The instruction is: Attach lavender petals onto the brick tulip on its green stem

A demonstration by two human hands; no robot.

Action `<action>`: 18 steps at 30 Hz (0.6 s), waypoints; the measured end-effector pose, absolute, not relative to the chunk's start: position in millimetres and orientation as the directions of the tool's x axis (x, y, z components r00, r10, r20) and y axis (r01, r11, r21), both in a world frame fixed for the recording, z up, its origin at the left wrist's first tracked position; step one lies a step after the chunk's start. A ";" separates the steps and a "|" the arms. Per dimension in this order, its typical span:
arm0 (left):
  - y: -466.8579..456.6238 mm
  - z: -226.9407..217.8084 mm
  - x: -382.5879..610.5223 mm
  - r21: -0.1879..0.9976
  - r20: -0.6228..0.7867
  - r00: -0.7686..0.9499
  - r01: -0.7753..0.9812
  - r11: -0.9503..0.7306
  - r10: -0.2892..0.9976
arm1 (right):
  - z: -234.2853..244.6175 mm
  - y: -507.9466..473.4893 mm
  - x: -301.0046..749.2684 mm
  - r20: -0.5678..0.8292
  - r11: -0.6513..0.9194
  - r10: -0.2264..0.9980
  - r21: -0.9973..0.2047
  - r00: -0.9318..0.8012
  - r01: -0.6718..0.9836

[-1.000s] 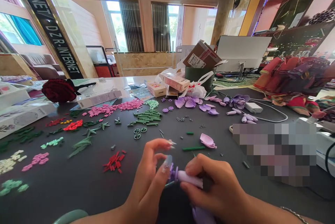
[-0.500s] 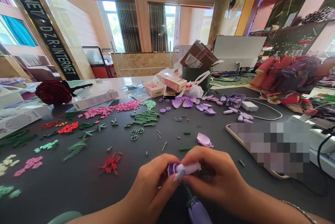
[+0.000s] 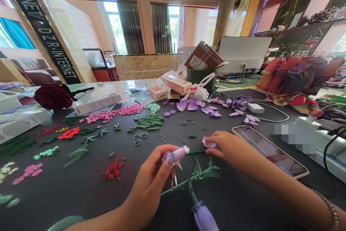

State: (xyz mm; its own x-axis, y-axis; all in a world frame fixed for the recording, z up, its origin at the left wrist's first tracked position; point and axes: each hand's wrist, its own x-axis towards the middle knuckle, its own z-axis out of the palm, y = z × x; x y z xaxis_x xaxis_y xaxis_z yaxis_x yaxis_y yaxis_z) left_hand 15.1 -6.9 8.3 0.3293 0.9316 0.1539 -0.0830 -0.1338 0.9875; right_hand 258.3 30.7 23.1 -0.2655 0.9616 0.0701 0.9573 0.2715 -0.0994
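Pinching a lilac bud (image 3: 176, 154) narrowly in the left hand (image 3: 150, 184), right hand (image 3: 229, 150) on a pink petal (image 3: 208, 143), grip unclear, one green stem (image 3: 191, 180) already bearing a purple bud (image 3: 204, 218) on the table (image 3: 81, 191), loose petals (image 3: 189, 106) left beyond.

Left hand (image 3: 151, 184) grips lilac bud (image 3: 177, 154); right (image 3: 232, 150) maybe petal (image 3: 208, 143).

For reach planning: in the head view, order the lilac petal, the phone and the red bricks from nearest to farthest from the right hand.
1. Lilac petal: under the fingertips of the right hand, touching.
2. Phone: just to the hand's right, on the tabletop.
3. Red bricks: far off to the left.
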 end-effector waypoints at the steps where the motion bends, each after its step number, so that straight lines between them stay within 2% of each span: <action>1: -5.9 6.3 14.7 0.985 0.157 0.324 -0.118 -0.125 0.933 | 22.0 31.4 258.4 0.046 0.254 0.967 -0.097 -0.251 0.962; 6: -2.8 2.6 14.3 0.964 0.161 0.365 -0.259 -0.066 0.917 | 19.4 32.6 256.2 0.061 0.231 0.972 -0.096 -0.226 0.968; 10: -2.3 7.7 17.9 0.935 0.101 0.384 -0.352 0.044 0.918 | 23.1 31.7 254.4 0.073 0.208 0.977 -0.086 -0.202 0.974; 18: -1.6 10.3 21.7 0.897 -0.017 0.322 -0.414 0.157 0.947 | 31.5 28.1 248.9 0.074 0.164 0.984 -0.065 -0.159 0.984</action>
State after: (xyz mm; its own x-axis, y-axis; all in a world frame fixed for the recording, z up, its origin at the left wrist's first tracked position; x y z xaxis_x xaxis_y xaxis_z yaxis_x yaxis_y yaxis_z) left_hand 21.7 -1.6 10.3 0.3220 0.9466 -0.0165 -0.4144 0.1566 0.8965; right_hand 248.9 28.1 31.5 -0.1593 0.9845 0.0740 0.9843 0.1641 -0.0646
